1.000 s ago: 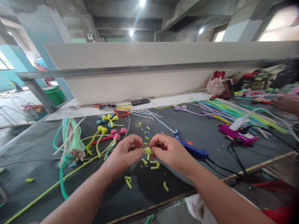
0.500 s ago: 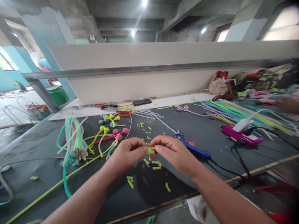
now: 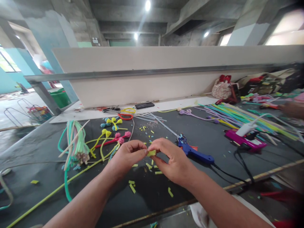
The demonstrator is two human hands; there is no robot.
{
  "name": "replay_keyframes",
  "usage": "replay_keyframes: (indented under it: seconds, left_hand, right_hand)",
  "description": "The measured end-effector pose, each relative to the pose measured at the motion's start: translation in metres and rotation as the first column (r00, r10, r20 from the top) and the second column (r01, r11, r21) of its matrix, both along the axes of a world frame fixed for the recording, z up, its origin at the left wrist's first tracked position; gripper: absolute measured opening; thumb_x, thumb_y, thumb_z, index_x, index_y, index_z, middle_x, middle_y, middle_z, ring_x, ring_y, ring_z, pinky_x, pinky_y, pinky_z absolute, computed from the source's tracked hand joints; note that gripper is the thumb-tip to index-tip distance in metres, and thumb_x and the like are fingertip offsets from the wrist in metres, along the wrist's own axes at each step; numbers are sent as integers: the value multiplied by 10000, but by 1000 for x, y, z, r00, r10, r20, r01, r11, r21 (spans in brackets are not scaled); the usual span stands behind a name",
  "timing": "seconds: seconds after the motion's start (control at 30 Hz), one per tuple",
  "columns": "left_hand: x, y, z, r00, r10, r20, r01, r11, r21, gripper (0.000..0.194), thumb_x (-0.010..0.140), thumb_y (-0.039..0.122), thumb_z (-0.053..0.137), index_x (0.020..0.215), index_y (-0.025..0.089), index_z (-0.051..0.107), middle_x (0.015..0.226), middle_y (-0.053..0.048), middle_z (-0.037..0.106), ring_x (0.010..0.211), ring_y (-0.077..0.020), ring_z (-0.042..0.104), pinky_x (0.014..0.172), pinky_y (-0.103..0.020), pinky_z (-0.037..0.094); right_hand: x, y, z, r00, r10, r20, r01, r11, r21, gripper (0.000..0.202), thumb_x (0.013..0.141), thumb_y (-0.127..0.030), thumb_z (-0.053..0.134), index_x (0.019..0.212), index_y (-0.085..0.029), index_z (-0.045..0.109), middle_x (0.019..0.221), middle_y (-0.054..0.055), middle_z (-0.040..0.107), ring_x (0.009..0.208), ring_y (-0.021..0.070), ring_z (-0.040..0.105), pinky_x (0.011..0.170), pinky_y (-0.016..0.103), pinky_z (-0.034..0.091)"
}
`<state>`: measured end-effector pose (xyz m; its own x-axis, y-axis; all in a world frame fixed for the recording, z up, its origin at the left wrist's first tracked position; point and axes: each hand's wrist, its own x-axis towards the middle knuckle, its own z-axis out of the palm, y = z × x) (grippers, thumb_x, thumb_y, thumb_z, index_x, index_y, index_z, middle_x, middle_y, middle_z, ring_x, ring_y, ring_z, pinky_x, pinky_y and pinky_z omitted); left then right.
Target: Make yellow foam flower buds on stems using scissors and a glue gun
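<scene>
A short yellow-green fuzzy piece of stem is pinched above the dark tabletop, between both sets of fingertips. My left hand is closed on its left end with thumb and forefinger. Over the right part curl the fingers of my right hand, with the thumb lower down beside it. Several cut yellow-green pieces lie scattered below and around my hands. Close to the right of my right hand rests a blue glue gun, a clear glue stick in its back end.
At left stands a bundle of pastel fuzzy stems, near finished-looking yellow and pink buds. Behind are scissors and a phone. To the right lie a magenta power strip, loose stems and another person's hand.
My right thumb has dropped from the front of the yellow-green piece to below it, and the hand has turned slightly. The left hand keeps its pinch.
</scene>
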<state>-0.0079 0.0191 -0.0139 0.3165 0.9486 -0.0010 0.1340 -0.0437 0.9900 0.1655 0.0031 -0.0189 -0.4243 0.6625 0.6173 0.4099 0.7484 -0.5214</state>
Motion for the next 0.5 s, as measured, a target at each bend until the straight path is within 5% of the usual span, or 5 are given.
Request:
replay_keyframes:
  seconds: [0.23, 0.37, 0.5]
  left_hand:
    - [2, -2, -1, 999, -32, -16, 33, 999, 21, 148, 722, 276, 587, 779, 138, 588, 611, 39, 507, 520, -56, 404, 487, -176, 303]
    - [2, -7, -3, 990, -26, -139, 57, 973, 224, 292, 717, 205, 594, 1007, 181, 567, 847, -8, 596, 619, -87, 517, 533, -189, 387]
    - [2, -9, -9, 980, -6, -198, 92, 898, 430, 182, 757, 196, 576, 936, 177, 609, 882, -22, 629, 774, -128, 583, 660, -204, 447]
  right_hand:
    - [-4, 3, -4, 993, -102, -51, 94, 987, -133, 165, 719, -48, 531, 793, -188, 580, 760, 9, 563, 653, 111, 522, 610, 226, 426]
    - [-4, 8, -6, 970, -172, -173, 93, 916, -390, 74, 706, -126, 564, 743, -189, 556, 609, -43, 480, 533, 90, 444, 486, 203, 360]
    - [-4, 8, -4, 947, -159, -278, -21, 834, -552, 64, 697, -177, 574, 750, -188, 540, 572, -59, 453, 507, 85, 418, 466, 205, 333]
